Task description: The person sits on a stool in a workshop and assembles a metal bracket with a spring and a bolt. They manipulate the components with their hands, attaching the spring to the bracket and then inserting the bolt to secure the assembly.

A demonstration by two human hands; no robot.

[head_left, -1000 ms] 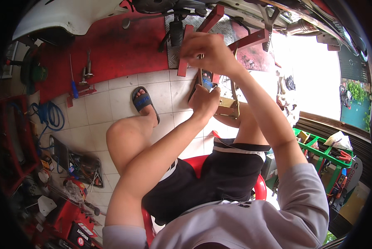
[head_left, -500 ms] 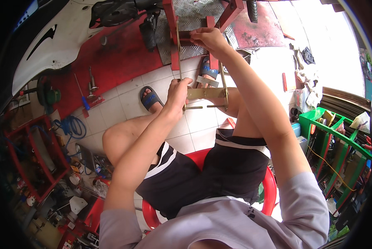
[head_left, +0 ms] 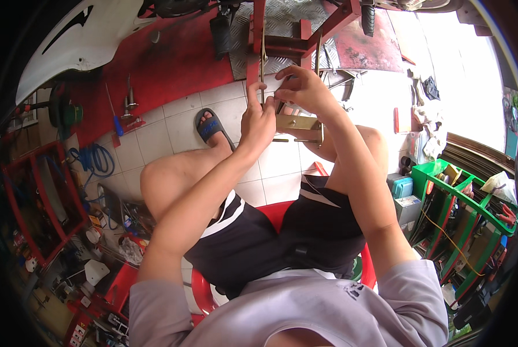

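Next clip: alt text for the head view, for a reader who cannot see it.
A seated person's left hand and right hand work together on a brass-coloured metal bracket with thin rods, held above a tiled floor. A red metal stand is beyond.

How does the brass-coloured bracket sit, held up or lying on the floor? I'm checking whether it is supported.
Held up. The brass-coloured bracket is off the tiled floor, above the knees, with the left hand and right hand on it.
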